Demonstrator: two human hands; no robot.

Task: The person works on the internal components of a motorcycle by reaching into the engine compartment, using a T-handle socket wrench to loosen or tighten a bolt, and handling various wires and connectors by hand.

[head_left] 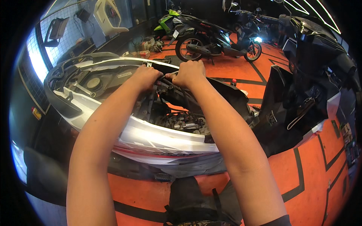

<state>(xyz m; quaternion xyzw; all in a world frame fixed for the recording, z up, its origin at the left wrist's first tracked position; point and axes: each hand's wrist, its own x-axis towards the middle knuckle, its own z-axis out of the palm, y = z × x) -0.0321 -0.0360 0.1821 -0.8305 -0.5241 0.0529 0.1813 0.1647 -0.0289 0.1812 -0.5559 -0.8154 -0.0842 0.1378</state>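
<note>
A white scooter (158, 133) stands before me with its seat off and the engine bay (184, 122) exposed. Over that opening, my left hand (147, 77) and my right hand (189, 73) are close together, fingers curled in. Between them runs a dark hose-like piece (164, 76), pinched by both hands; its exact kind is hard to make out, and the fingers hide most of it. Metal engine parts show below the hands. Left of my left hand, a wrench (83, 89) lies on the rear deck beside the round fuel cap (94, 83).
A black scooter (211, 41) with its light on and a green one (167, 22) stand at the back. The scooter's dark front (294, 98) rises at right. A small red-capped bottle (233, 82) is on the orange floor (279, 169) beyond. White panels hang at upper left.
</note>
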